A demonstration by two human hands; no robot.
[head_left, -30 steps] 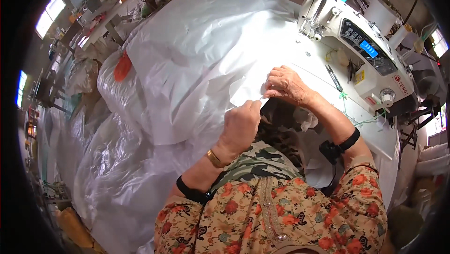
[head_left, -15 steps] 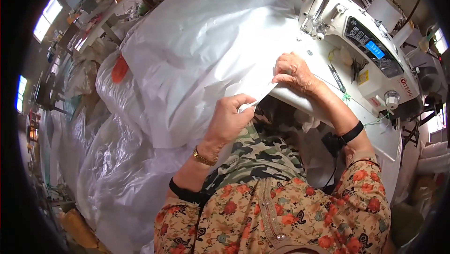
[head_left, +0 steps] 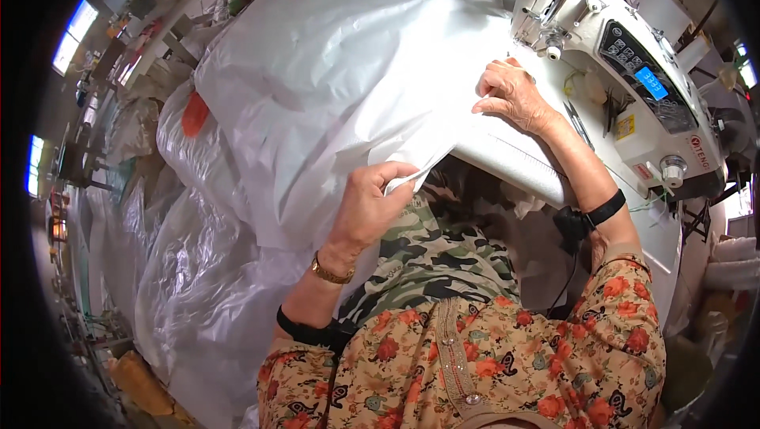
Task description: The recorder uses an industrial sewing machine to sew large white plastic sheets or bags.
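A large sheet of thin white material (head_left: 317, 73) spreads over the sewing table and hangs down on the left. My left hand (head_left: 366, 206) pinches the sheet's near edge between thumb and fingers, just above my lap. Up to the right, my right hand (head_left: 514, 96) rests by the sheet's brightly lit part, close below the sewing head. Its fingers bend downward and the thumb stands apart from them. Glare hides exactly where the fingertips touch. A white sewing machine (head_left: 633, 73) with a dark control panel and blue display stands at the upper right.
Tweezers or snips (head_left: 579, 124) lie on the white table (head_left: 522, 166) beside my right forearm. Crumpled clear plastic (head_left: 186, 271) fills the left side, with an orange-red piece (head_left: 195, 114) on it. Farther back stands a cluttered shelf (head_left: 170, 29).
My right hand has let go of the sheet's edge and moved up and right toward the sewing head. My left hand, still pinching the edge, has shifted slightly left.
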